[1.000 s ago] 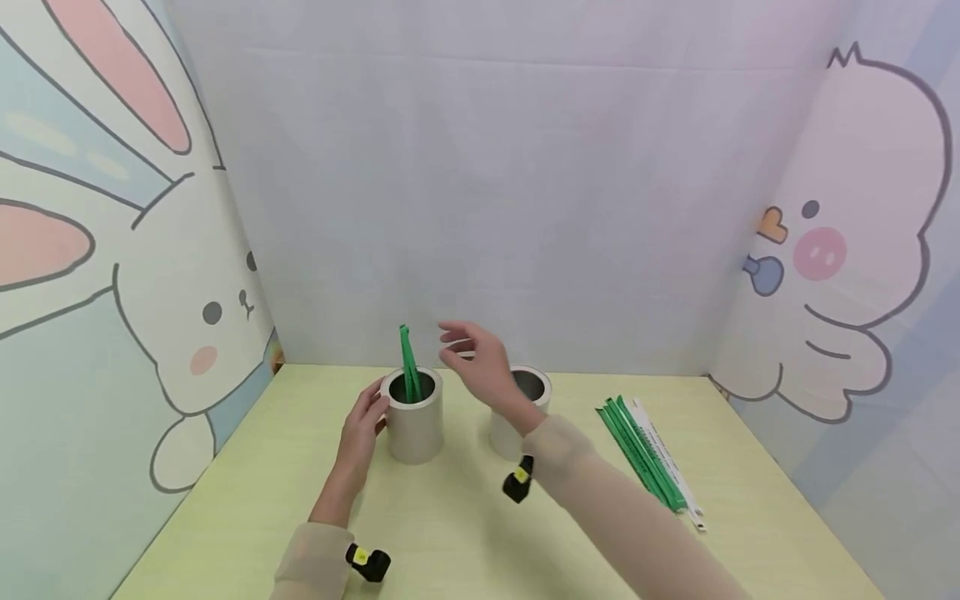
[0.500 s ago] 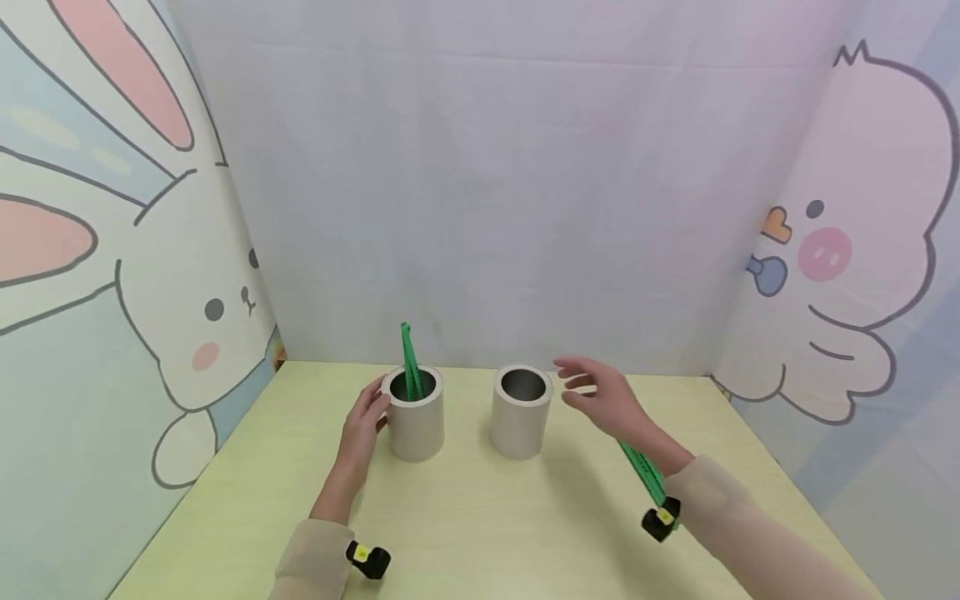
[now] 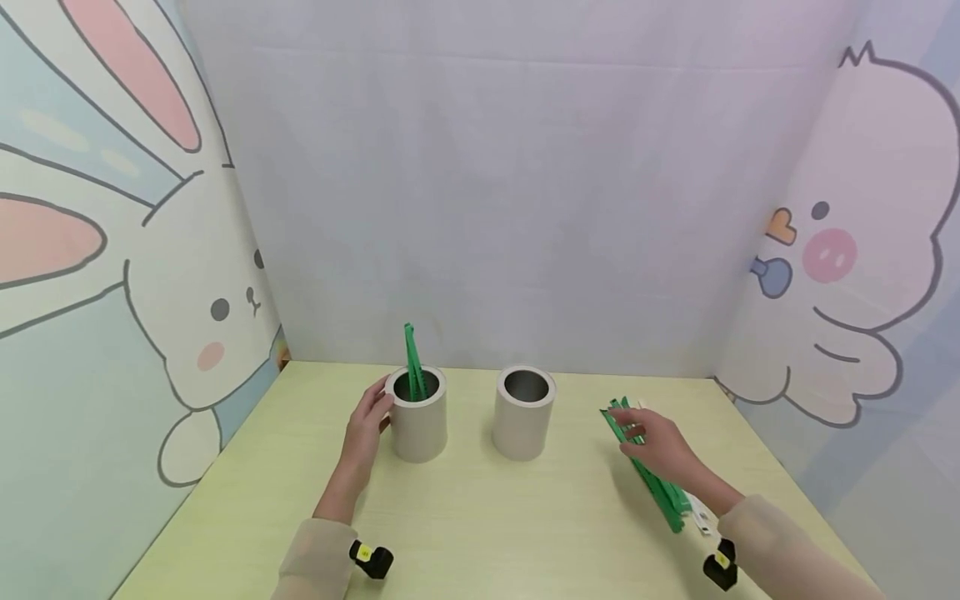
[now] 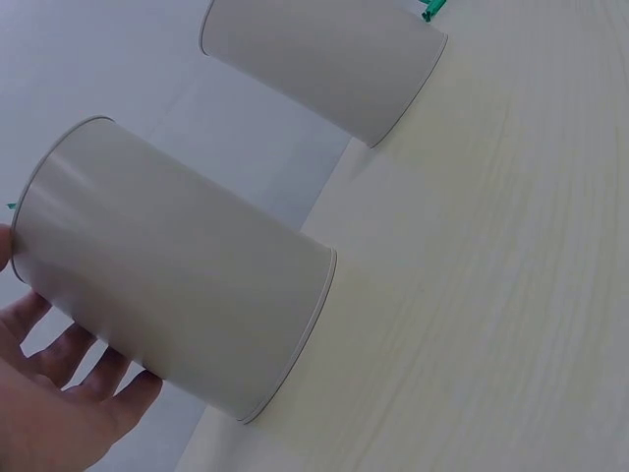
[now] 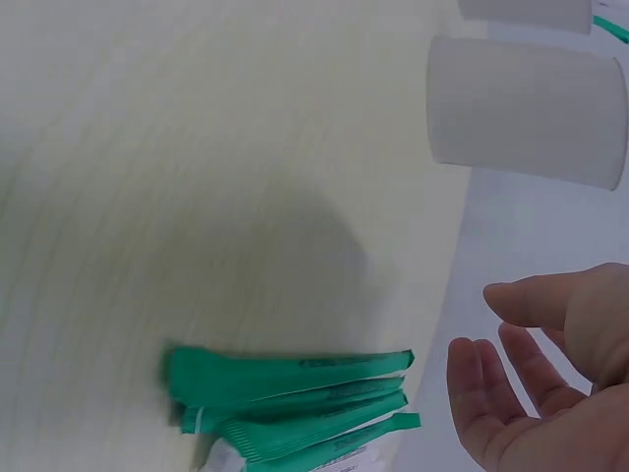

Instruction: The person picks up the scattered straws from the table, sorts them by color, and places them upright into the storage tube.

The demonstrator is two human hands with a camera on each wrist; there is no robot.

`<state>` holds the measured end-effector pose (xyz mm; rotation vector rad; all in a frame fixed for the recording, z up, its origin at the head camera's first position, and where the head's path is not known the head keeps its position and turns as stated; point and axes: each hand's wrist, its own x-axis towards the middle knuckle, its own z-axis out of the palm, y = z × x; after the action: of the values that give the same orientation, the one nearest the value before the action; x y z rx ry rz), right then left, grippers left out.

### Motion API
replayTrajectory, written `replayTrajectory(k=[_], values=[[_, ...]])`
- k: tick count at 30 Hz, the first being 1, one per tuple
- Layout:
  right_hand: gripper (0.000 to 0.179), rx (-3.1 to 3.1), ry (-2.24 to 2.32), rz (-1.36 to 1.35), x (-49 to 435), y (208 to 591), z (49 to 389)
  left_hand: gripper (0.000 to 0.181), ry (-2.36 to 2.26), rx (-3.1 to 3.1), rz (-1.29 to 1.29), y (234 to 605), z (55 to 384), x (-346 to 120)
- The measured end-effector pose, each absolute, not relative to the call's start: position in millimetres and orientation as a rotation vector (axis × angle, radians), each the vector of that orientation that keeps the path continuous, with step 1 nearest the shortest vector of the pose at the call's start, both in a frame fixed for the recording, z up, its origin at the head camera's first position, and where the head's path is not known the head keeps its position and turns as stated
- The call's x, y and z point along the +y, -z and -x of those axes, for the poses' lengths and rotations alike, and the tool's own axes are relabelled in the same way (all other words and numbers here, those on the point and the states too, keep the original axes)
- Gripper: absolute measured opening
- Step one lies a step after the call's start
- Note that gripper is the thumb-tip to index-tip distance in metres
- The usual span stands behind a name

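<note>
My left hand (image 3: 366,429) holds the left pale grey cup (image 3: 420,429) by its left side; in the left wrist view its fingers (image 4: 108,379) lie against the wall of the cup (image 4: 177,265). Several slim green wrapped sticks (image 3: 414,367) lean in that cup, their tops above the rim. My right hand (image 3: 660,446) hovers over a pile of slim green wrapped sticks (image 3: 660,496) on the right of the table. Thumb and fingers are apart, with nothing between them in the right wrist view. White wrapped sticks (image 3: 701,518) lie partly hidden under my right hand and wrist.
A second pale grey cup (image 3: 522,427) stands upright to the right of the first, nothing visible inside it. The light wooden table (image 3: 480,533) ends at a plain cloth backdrop (image 3: 495,208). Side panels with a rabbit (image 3: 187,308) and a chick-like figure (image 3: 832,333) flank it.
My right hand has moved right from between the two cups, past the second cup, and down over the pile of sticks. My left hand stays on the left cup.
</note>
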<state>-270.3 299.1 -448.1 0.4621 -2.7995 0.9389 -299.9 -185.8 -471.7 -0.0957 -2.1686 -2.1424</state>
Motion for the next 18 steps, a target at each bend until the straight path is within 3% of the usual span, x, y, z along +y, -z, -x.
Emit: replayTrajectory(k=[18], values=[[0.053,-2.911,-0.730,-0.427,321.4,477.3,268.1,0.053,2.145,-2.153,0.091,473.1,301.6,-185.4]])
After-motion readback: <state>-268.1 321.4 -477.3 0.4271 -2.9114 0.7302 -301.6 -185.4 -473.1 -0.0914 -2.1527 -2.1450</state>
